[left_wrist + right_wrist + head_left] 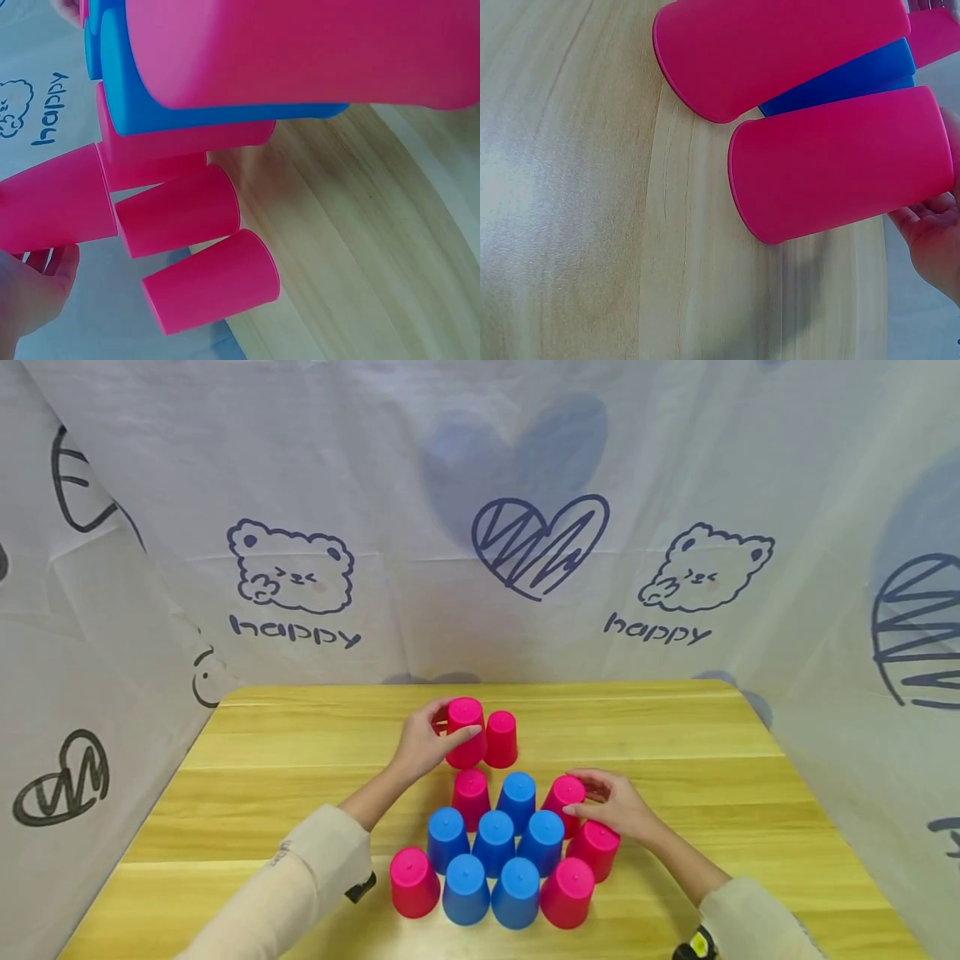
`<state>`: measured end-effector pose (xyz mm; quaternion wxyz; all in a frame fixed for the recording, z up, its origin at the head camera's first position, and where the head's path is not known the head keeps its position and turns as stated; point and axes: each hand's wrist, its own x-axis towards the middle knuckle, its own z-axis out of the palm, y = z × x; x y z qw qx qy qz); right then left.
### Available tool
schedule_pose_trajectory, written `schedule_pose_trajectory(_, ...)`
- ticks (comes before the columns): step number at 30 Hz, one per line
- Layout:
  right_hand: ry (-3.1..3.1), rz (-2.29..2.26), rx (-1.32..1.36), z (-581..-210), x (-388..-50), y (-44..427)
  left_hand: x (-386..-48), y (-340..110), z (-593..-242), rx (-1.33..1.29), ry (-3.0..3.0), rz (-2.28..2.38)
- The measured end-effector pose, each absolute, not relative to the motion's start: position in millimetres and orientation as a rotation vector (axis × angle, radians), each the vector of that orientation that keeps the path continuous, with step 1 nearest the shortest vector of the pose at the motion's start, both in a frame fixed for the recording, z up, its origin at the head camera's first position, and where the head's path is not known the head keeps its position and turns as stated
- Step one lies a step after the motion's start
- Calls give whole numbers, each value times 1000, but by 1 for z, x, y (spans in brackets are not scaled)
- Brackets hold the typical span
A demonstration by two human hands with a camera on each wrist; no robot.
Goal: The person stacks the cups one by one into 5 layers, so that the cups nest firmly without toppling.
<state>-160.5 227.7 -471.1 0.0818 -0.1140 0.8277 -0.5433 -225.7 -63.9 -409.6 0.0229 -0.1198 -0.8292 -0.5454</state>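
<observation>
My left hand (427, 742) grips a pink cup (465, 735), thumb across its near side; in the left wrist view this cup (56, 201) is off the table, with two other pink cups (180, 210) (214, 281) beside it. Another pink cup (501, 741) stands right of the gripped one in the head view. My right hand (615, 803) has thumb and fingers around a pink cup (562, 802) at the right end of a row, beside a blue cup (517, 802). The right wrist view shows the hand (937, 236) at the far end of a pink cup (840, 165).
Upside-down cups stand close together nearer me: several blue ones (494, 843), with pink cups at the front left (415, 883), front right (567, 893), right side (596, 853) and back left (470, 802). A patterned cloth (420, 593) hangs behind the wooden table (247, 777).
</observation>
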Motion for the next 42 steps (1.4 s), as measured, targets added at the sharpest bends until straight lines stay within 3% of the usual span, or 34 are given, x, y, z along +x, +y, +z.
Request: schedule_pose_trajectory(42, 2512, -1653, -253, -462, -156, 229, -240, 6, -405, -473, -2744, -1587)
